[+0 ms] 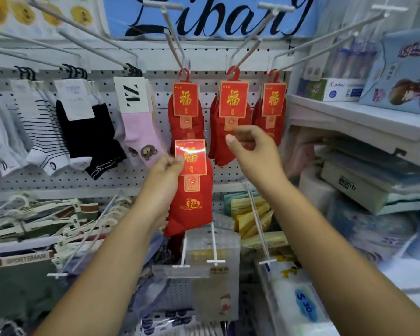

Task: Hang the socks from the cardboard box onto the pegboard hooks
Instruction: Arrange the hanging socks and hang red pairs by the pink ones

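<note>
My left hand (166,167) pinches the red card of a pair of red socks (192,202), held upright in front of the pegboard (102,180). Its hanger hook is not visible. My right hand (251,146) hovers to the right of the card, fingers curled and apart, holding nothing, just below the middle hung pair. Red sock packs hang on three white pegboard hooks: the left one (186,103), the middle one (233,100) and the right one (273,100). The cardboard box is out of view.
White, striped, black and pink socks (136,127) hang on hooks to the left. Long white hook arms (257,221) jut toward me below my hands, with clear packets on them. A shelf (357,117) with boxed goods stands at the right.
</note>
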The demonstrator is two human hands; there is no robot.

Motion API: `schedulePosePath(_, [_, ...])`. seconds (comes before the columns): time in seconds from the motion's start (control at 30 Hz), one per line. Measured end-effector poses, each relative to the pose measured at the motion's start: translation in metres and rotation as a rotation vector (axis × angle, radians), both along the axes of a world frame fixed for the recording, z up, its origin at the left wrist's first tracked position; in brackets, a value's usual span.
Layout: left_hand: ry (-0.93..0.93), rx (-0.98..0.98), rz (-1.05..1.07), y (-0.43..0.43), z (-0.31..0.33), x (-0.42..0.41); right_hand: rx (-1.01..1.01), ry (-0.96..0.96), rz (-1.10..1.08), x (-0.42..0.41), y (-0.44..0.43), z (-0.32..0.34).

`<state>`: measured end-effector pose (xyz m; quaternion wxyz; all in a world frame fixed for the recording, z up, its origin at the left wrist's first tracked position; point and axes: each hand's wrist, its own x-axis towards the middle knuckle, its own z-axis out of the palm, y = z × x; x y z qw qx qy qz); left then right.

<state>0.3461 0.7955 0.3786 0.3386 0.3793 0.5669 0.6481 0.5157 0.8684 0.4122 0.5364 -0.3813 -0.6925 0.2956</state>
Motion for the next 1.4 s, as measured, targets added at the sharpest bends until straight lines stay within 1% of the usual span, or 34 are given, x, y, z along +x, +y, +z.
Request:
schedulePosePath(0.1, [-0.094, -0.044, -0.057, 0.004, -0.005, 0.011, -0.137, -0.024, 0.108, 0.002, -0.013, -0.019])
schedulePosePath(0.23, [-0.11, -0.062, -0.173, 0.008, -0.007, 0.03, -0.237, 0.025, 0.153, 0.013, -0.017, -0.035])
schedulePosePath(0.3, [-0.074, -0.061, -0.22, 0.01, -0.004, 0.038, -0.235, 0.082, 0.151, 0.02, -0.016, -0.037])
schedulePosePath(0.4, [0.026, -0.047, -0.265, 0.016, 0.004, 0.05, -0.151, 0.128, 0.059, 0.032, -0.013, -0.033])
schedulePosePath(0.47, [0.101, 0.015, -0.218, 0.023, 0.013, 0.057, -0.097, 0.17, -0.034, 0.04, -0.009, -0.028])
schedulePosePath(0.57, [0.228, 0.171, -0.067, 0.033, 0.037, 0.065, -0.048, 0.269, -0.153, 0.051, -0.001, -0.017])
schedulePosePath(0.73, [0.354, 0.368, 0.02, 0.062, 0.084, 0.073, -0.03, 0.392, -0.194, 0.051, 0.017, 0.005])
schedulePosePath(0.8, [0.42, 0.417, 0.025, 0.076, 0.098, 0.075, -0.037, 0.455, -0.204, 0.046, 0.025, 0.012])
schedulePosePath(0.9, [0.504, 0.463, 0.004, 0.092, 0.111, 0.073, -0.031, 0.493, -0.23, 0.036, 0.038, 0.023])
schedulePosePath(1.03, [0.591, 0.457, 0.021, 0.109, 0.118, 0.063, -0.085, 0.581, -0.245, 0.034, 0.057, 0.042])
schedulePosePath(1.23, [0.672, 0.466, 0.03, 0.114, 0.117, 0.058, -0.053, 0.55, -0.218, 0.038, 0.081, 0.058])
schedulePosePath(1.4, [0.745, 0.477, 0.064, 0.113, 0.116, 0.055, -0.028, 0.439, -0.176, 0.04, 0.092, 0.05])
